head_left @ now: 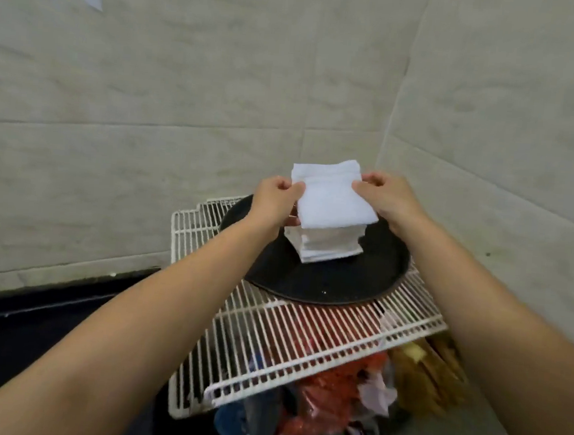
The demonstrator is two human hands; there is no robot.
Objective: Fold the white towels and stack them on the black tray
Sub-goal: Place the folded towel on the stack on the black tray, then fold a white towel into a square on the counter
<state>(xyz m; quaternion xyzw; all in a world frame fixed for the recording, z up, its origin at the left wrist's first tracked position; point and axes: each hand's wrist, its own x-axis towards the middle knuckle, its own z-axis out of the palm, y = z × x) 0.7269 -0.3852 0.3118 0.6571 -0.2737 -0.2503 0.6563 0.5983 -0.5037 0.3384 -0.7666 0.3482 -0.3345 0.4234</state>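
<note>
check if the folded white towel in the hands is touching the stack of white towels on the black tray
Cannot tell. In the head view the folded white towel overlaps the stack of white towels, hiding any gap.

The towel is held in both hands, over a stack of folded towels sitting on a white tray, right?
Almost. The head view shows both hands, left and right, holding the towel over the stack of folded towels, but the tray is black, not white. The white thing is the wire rack beneath it.
</note>
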